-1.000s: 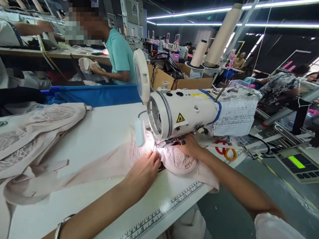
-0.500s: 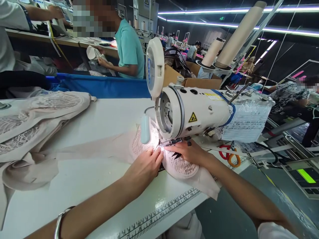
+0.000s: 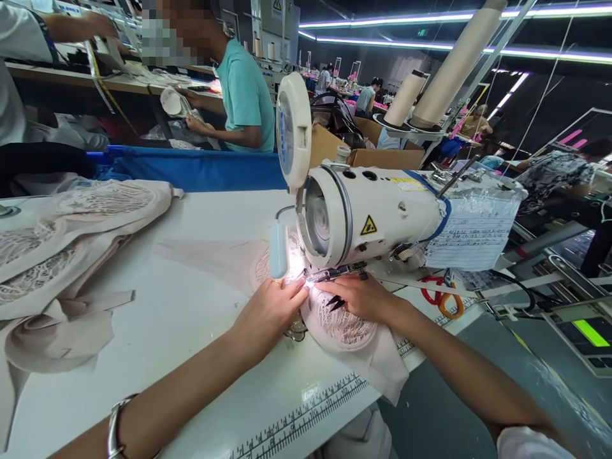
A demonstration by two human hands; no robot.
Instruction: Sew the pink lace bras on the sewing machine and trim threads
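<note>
A pale pink bra (image 3: 342,325) with lace cups lies under the head of a white sewing machine (image 3: 377,213), lit brightly at the needle. My left hand (image 3: 270,312) is closed on the fabric just left of the needle, thumb and fingertips pressed together. On the other side, my right hand (image 3: 366,296) rests on the right cup, its index finger stretched toward the needle. Black pointed tips, like those of thread snips (image 3: 336,303), stick out from under its curled fingers; their handle is hidden. One thin fabric wing (image 3: 205,258) trails left across the table.
More lace bra pieces (image 3: 95,223) are heaped at the left. Orange-handled scissors (image 3: 450,303) lie right of my right forearm. A ruler strip (image 3: 306,414) runs along the table's front edge. Beyond a blue cloth bin (image 3: 205,169), a person in a teal shirt (image 3: 246,95) handles fabric.
The bra has shifted through the machine: its left wing has drawn in toward the needle and its right end hangs nearer to me. My left hand has moved slightly left; the machine's wheel has turned.
</note>
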